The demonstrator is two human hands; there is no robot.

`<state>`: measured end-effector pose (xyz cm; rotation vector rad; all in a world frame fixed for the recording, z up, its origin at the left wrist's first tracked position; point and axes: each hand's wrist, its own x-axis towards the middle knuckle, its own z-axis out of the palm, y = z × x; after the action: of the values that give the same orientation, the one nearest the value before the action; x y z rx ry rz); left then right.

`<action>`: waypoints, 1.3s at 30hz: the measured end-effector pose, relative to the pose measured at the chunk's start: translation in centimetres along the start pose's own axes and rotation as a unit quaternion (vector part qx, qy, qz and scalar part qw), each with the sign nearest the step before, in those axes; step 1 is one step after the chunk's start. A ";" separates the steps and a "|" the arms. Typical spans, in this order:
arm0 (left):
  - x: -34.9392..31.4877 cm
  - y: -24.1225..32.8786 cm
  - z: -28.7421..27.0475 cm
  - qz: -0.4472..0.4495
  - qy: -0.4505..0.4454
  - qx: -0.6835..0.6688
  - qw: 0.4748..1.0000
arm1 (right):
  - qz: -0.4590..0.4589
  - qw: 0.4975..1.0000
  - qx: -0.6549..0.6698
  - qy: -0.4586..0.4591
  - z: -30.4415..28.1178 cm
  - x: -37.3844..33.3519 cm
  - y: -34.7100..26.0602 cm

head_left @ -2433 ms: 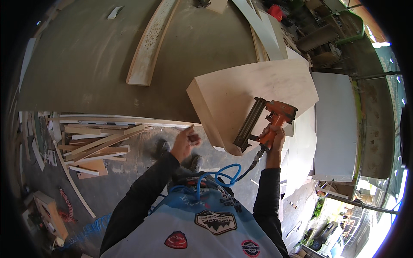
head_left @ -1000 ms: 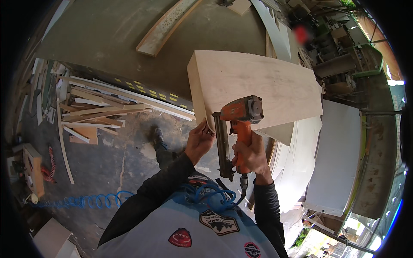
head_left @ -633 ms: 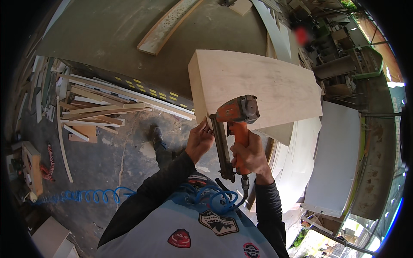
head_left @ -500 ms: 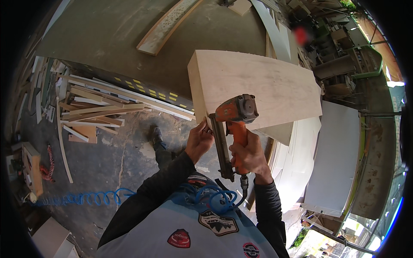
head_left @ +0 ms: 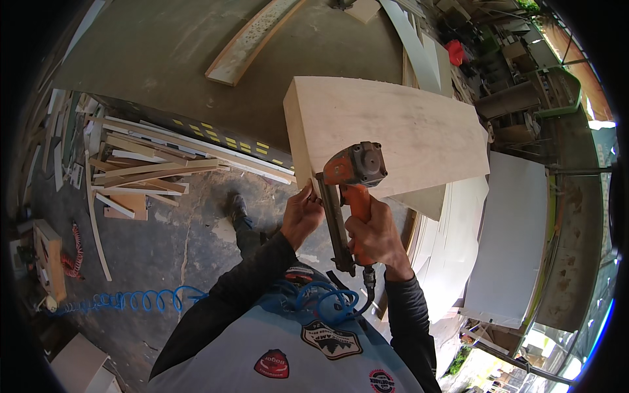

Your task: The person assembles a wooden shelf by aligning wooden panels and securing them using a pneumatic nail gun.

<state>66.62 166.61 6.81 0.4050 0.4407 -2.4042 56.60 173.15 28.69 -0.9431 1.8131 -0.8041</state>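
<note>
The orange pneumatic nail gun (head_left: 350,180) stands with its nose against the near edge of the pale curved plywood panel (head_left: 393,131). My right hand (head_left: 375,236) has its fingers wrapped closed on the grip. My left hand (head_left: 301,215) pinches the panel edge beside the nose, probably to steady it. A blue coiled air hose (head_left: 324,301) hangs below.
</note>
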 end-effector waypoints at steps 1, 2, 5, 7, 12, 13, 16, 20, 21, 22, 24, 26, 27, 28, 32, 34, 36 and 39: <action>0.1 0.0 -0.1 -0.002 0.002 -0.002 1.000 | -0.002 1.000 0.001 0.003 0.0 0.0 0.1; 0.2 0.0 0.0 -0.002 0.009 -0.006 1.000 | -0.005 1.000 0.002 0.006 0.1 0.0 0.3; 0.4 0.1 -0.2 -0.002 0.017 -0.013 1.000 | -0.002 1.000 -0.001 0.013 0.1 0.1 0.5; 0.4 0.3 -0.5 -0.004 0.008 -0.013 1.000 | -0.003 1.000 -0.009 0.014 0.1 0.2 0.7; 0.0 0.2 0.2 -0.003 0.007 0.001 1.000 | -0.031 0.999 0.012 0.026 -0.2 0.6 2.7; -0.1 0.2 0.3 -0.008 0.006 0.004 1.000 | -0.030 0.999 0.021 0.039 -0.1 0.7 2.7; -0.1 -0.1 0.4 0.007 0.016 0.007 1.000 | -0.011 0.997 0.042 0.059 0.3 0.7 2.4; 0.1 0.1 0.0 0.004 -0.005 0.024 1.000 | 0.012 0.998 0.042 0.036 0.0 0.8 1.9; 0.1 0.0 0.0 0.005 0.000 0.024 1.000 | 0.014 0.999 0.040 0.030 -0.1 0.7 2.0; 0.1 -0.1 0.1 0.006 0.005 0.024 1.000 | 0.014 0.999 0.041 0.033 -0.1 0.7 2.1; 0.2 0.0 -0.2 0.010 0.003 0.030 1.000 | 0.011 0.998 0.043 0.039 0.0 0.8 2.1; 0.3 0.1 -0.3 0.011 0.007 0.028 1.000 | 0.006 0.998 0.045 0.034 0.1 0.9 2.1; 0.3 0.0 -0.3 0.010 0.012 0.024 1.000 | 0.004 0.998 0.046 0.032 0.1 0.9 2.1; 0.3 0.0 -0.3 0.009 0.016 0.019 1.000 | 0.000 0.999 0.040 0.031 0.1 0.9 2.1; 0.1 0.1 -0.1 0.000 0.008 0.019 1.000 | -0.009 0.999 0.029 0.032 0.2 1.2 2.1; 0.1 0.0 -0.1 0.008 0.001 0.035 0.999 | -0.009 0.999 0.026 0.035 0.3 1.2 1.8; 0.0 0.0 0.1 0.000 0.003 0.024 1.000 | -0.005 0.999 0.020 0.042 0.3 1.0 1.3; -0.2 0.2 0.4 -0.006 0.006 0.045 0.999 | -0.015 0.999 0.004 0.036 0.4 1.2 1.1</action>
<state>66.83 166.41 7.18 0.4584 0.3421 -2.4412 56.35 172.66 27.10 -0.9494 1.8588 -0.8741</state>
